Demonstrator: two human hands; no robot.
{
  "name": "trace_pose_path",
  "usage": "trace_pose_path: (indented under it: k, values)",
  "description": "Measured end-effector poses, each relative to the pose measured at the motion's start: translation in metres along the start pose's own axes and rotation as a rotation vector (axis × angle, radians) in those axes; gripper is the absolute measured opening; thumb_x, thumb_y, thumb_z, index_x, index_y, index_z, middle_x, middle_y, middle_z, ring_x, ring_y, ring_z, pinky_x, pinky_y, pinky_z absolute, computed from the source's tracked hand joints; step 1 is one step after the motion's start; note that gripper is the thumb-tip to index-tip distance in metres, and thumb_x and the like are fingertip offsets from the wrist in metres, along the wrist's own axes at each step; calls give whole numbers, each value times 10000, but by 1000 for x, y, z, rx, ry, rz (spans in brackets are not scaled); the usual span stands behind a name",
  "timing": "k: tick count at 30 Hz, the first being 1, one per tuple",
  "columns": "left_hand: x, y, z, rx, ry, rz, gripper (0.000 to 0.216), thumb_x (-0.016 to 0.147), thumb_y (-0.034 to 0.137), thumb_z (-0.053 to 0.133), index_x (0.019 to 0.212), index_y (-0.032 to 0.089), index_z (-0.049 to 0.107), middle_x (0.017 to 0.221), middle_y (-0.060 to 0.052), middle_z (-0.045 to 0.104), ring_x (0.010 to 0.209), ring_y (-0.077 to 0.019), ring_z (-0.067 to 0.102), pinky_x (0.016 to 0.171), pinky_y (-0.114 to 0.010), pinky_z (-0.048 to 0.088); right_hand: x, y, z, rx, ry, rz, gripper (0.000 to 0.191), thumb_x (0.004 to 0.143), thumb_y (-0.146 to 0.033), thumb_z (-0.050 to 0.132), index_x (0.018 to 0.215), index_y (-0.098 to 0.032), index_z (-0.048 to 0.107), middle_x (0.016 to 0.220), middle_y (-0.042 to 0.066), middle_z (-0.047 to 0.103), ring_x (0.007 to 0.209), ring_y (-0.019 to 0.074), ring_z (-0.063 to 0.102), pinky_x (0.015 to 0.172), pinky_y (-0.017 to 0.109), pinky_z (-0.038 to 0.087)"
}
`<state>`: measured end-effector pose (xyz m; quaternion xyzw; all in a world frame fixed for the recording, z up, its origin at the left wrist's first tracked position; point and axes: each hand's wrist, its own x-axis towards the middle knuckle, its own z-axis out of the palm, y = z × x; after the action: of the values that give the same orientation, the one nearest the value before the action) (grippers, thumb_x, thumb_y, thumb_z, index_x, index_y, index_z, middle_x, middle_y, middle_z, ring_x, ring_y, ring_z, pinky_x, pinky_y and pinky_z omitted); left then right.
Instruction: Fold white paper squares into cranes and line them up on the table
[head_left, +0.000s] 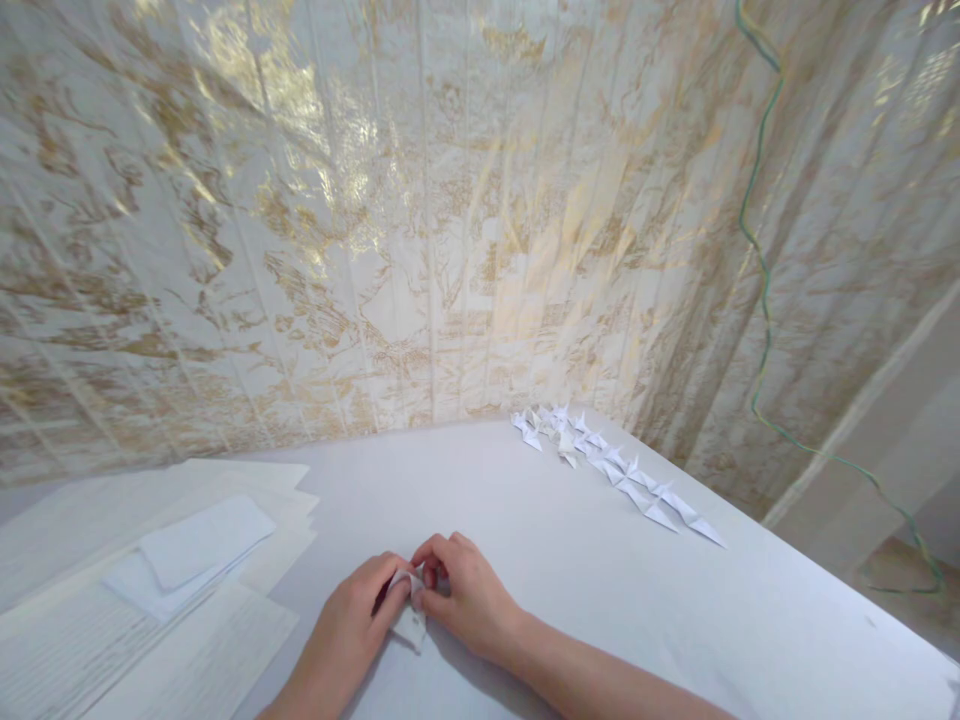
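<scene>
Near the front of the white table, a small piece of folded paper (409, 630) is pinched between my two hands. My left hand (358, 610) grips it from the left, with the thumb lying along its face. From the right, my right hand (466, 592) closes thumb and fingertips on its upper edge. The paper's lower corner points down toward me and carries faint dark marks. Its upper part is partly hidden by my fingers.
Several folded white paper figures (630, 480) stand in rows along the table's back right edge. Written and blank paper sheets (247, 630) lie in a pile at the left. A patterned wall (420, 300) rises behind the table (600, 610); a green cord (766, 330) hangs at right.
</scene>
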<state>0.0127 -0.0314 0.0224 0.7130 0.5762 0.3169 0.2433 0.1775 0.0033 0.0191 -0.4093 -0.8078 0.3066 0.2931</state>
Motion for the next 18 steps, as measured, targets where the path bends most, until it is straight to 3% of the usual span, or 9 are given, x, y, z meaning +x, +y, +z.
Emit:
trace_pose_path:
  k: [6, 9, 11, 13, 15, 18]
  values:
    - [-2, 4, -1, -122, 66, 6, 330, 901, 492, 463, 731, 238, 586, 733, 14, 604, 732, -187, 599, 705, -284, 459, 2, -2, 0, -2, 6, 19, 114, 763, -96, 688, 768, -185, 617, 706, -28, 577, 772, 156, 516, 714, 255, 373]
    - [-3, -2, 5, -178, 154, -39, 320, 885, 529, 489, 963, 231, 575, 959, -38, 656, 942, -223, 633, 834, -341, 493, 3, -2, -2, 41, 53, 14, 149, 770, -71, 681, 723, -182, 594, 676, -41, 530, 732, 138, 495, 684, 240, 362]
    - [-4, -9, 10, -295, 197, -117, 437, 880, 567, 488, 1135, 214, 514, 1149, -101, 649, 1073, -247, 623, 909, -398, 494, 3, 0, -4, 95, 120, 3, 149, 784, -58, 663, 748, -182, 590, 705, -40, 532, 731, 131, 499, 686, 235, 369]
    - [-6, -13, 13, -595, 159, -286, 569, 835, 621, 532, 1209, 197, 470, 1169, -134, 670, 1042, -264, 660, 911, -437, 510, 3, 2, -5, 140, 183, -11, 147, 796, -54, 648, 758, -180, 582, 736, -33, 538, 742, 130, 511, 697, 236, 380]
    - [-7, -13, 15, -894, 45, -432, 661, 762, 650, 611, 1208, 176, 498, 1124, -140, 706, 979, -277, 697, 882, -443, 535, 2, 4, -5, 163, 217, -29, 154, 796, -43, 639, 760, -179, 575, 747, -28, 543, 759, 134, 518, 711, 240, 387]
    - [-9, -8, 16, -1062, -48, -458, 666, 663, 627, 734, 1123, 163, 605, 1116, -123, 726, 971, -273, 709, 843, -391, 563, 1, 4, -4, 149, 200, -46, 161, 780, -30, 637, 777, -183, 587, 742, -27, 552, 778, 141, 518, 724, 246, 387]
